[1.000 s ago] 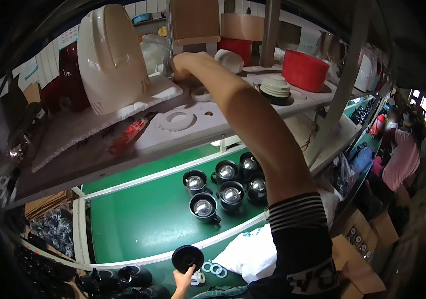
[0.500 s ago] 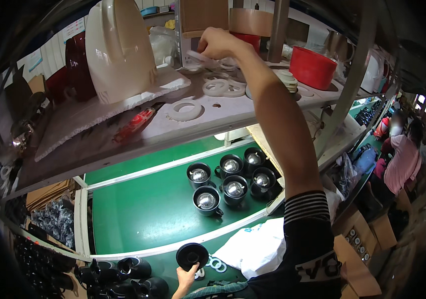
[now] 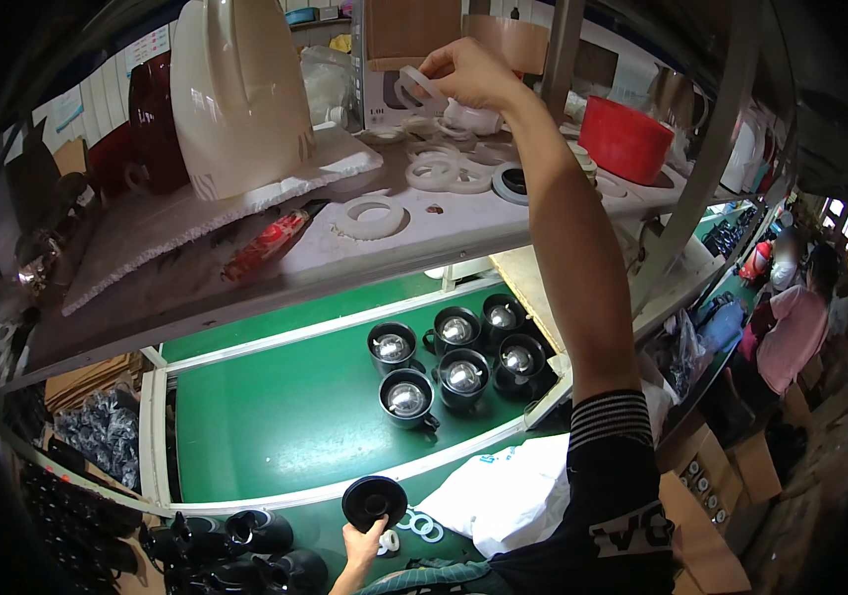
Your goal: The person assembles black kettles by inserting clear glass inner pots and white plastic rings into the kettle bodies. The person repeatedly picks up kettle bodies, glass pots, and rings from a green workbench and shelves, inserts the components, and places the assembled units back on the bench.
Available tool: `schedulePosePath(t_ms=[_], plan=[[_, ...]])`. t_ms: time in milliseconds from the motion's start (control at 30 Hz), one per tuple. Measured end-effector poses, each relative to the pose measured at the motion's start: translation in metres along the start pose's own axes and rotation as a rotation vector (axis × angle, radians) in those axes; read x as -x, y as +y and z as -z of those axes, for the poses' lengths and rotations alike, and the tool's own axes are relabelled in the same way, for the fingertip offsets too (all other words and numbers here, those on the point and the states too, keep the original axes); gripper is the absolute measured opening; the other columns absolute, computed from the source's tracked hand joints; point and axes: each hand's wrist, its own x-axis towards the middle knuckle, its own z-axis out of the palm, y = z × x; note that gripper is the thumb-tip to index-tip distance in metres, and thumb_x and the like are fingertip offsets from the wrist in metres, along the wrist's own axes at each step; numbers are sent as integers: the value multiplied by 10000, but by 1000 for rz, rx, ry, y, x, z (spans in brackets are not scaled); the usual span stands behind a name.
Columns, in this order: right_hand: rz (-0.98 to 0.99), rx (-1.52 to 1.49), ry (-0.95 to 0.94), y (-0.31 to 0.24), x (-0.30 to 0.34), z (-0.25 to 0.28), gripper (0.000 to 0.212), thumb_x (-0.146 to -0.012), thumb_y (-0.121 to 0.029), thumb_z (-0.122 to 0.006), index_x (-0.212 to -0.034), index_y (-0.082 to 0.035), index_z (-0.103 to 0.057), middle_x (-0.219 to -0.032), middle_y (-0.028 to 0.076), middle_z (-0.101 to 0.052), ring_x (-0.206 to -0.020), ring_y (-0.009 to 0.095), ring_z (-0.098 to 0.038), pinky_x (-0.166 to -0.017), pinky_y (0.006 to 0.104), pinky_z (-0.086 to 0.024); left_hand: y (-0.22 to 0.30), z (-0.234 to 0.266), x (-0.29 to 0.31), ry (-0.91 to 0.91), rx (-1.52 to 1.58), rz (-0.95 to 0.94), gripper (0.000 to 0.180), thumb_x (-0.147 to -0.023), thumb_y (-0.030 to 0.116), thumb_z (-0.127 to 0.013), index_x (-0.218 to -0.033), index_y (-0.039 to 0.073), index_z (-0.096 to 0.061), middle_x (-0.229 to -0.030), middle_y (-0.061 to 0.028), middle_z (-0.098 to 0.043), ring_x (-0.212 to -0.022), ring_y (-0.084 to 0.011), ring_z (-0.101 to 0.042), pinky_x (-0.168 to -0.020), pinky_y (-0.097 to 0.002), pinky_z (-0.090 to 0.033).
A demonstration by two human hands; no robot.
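My right hand, stretched up over the shelf, pinches a translucent white ring between thumb and fingers. Below it on the shelf lie several loose white rings, with one ring apart near the front edge. Low down, my left hand grips a round black part like a lid, its stepped, hollow face turned up. More pale rings rest on the green surface beside it. Several black pot-like bodies with handles and shiny metal domes inside stand on the green belt.
A cream kettle body stands on white foam at the shelf's left, near a red-wrapped tool. To the right are a red bowl and a metal post. A white bag lies below. Black kettle bodies crowd lower left; people sit far right.
My right hand has risen slightly and moved right, lifting the white ring clear of the ring pile. My left hand, with the black part, has shifted a little left and up.
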Motion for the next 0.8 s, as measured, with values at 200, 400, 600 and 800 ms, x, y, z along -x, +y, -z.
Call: schedulePosePath(t_ms=[200,400,600,800], plan=[[110,-36,26,-2,-1,-8,254,-814,-150,-841,-1037,-42,-787,-952,50,-781,-858,131,-699,-807,286,-540,-9,-1,-1,-10,-35,8,284,-822,200,-838,-929,-54,-769,-783,-59,-751,-694,-127,-681,-665,-303,-543],[85,-114,-46,17,-6,-9,273,-803,-74,-795,-1070,-22,-780,-986,93,-780,-924,168,-728,-837,308,-563,-7,-4,0,-53,-52,74,279,-834,161,-823,-1008,-50,-769,-871,-67,-767,-762,-138,-709,-716,-302,-561],[-122,458,-188,38,-5,-39,386,-790,4,-669,-1154,-66,-778,-1130,150,-764,-1078,321,-717,-957,393,-563,-15,-5,-4,-45,-78,17,288,-830,177,-825,-1002,-48,-770,-858,-70,-766,-749,-136,-707,-706,-303,-560],[-202,670,-285,16,-11,-49,356,-831,-11,-654,-1158,-85,-775,-1188,159,-745,-1123,327,-697,-972,409,-551,-21,-4,-7,-53,-91,-8,304,-822,193,-831,-1002,-44,-771,-857,-68,-766,-758,-139,-710,-707,-310,-559]])
